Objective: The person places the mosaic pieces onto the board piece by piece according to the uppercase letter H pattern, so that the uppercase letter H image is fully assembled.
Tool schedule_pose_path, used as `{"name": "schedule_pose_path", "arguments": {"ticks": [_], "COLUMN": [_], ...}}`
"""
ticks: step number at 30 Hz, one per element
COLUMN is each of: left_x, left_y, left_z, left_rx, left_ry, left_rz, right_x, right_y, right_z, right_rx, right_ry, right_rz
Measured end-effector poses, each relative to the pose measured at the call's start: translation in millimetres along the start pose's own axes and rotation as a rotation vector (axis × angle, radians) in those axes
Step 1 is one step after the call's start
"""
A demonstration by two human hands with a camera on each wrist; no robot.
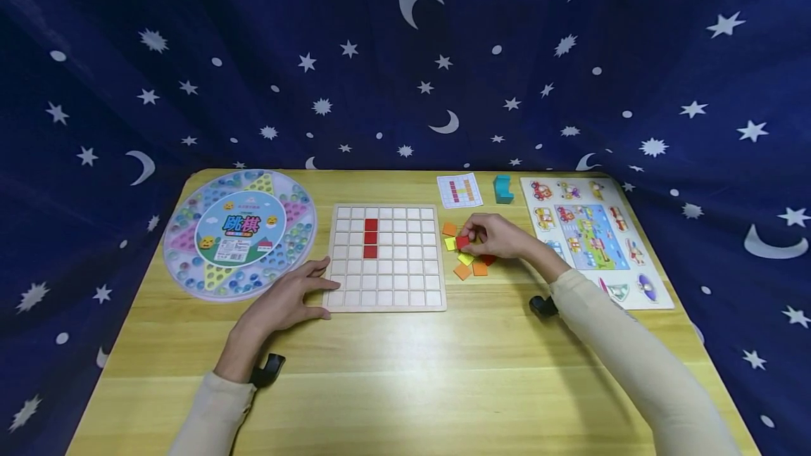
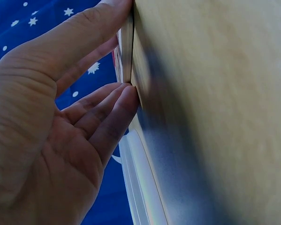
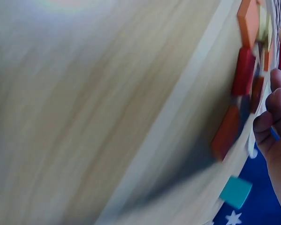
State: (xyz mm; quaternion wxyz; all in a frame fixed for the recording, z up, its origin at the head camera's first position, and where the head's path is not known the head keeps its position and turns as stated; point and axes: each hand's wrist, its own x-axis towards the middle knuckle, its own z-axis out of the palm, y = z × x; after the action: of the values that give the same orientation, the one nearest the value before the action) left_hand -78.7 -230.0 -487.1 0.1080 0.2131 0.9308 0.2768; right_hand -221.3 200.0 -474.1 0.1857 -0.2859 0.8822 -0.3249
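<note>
A wooden grid board [image 1: 441, 259] lies on the table, three red tiles [image 1: 370, 238] in one column of its squares. My left hand [image 1: 285, 301] rests at the board's lower left edge. In the left wrist view, the loosely extended fingers [image 2: 107, 117] touch that edge. Right of the board, my right hand [image 1: 497, 236] pinches a red square tile [image 1: 462, 242] between thumb and fingers. Under and around it lie loose tiles: orange [image 1: 462, 271], yellow [image 1: 465, 258] and red [image 1: 488, 259]. The right wrist view shows the right hand [image 3: 278, 122] only partly, at its edge.
A pattern card [image 1: 459, 191] lies behind the loose tiles, beside a teal block [image 1: 503, 189]. A round marble game box [image 1: 298, 192] is at the left. To the right is a vehicle picture puzzle board [image 1: 526, 192]. A starry dark blue cloth [image 1: 380, 41] hangs behind the table.
</note>
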Motion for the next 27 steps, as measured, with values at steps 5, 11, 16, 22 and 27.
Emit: {"name": "schedule_pose_path", "arguments": {"ticks": [5, 11, 16, 22, 27], "left_x": [-0.4, -1.2, -1.7, -0.7, -0.3], "left_y": [-0.5, -1.3, -1.0, -2.3, -2.6], "left_z": [0.3, 0.6, 1.1, 1.5, 1.2], "left_rx": [0.004, 0.006, 0.002, 0.011, 0.011], "left_ry": [0.002, 0.006, 0.005, 0.004, 0.000], "left_rz": [0.000, 0.000, -0.002, 0.006, 0.006], "right_x": [11.0, 28.8, 44.1, 60.7, 68.1], "right_y": [-14.8, -36.0, -54.3, -74.3, -89.2], "right_z": [7.6, 21.6, 37.2, 55.6, 72.4], "right_rx": [0.012, 0.012, 0.019, -0.009, -0.044], "right_ry": [-0.019, -0.035, -0.034, -0.031, -0.050], "right_rz": [-0.037, -0.092, -0.117, -0.163, -0.200]}}
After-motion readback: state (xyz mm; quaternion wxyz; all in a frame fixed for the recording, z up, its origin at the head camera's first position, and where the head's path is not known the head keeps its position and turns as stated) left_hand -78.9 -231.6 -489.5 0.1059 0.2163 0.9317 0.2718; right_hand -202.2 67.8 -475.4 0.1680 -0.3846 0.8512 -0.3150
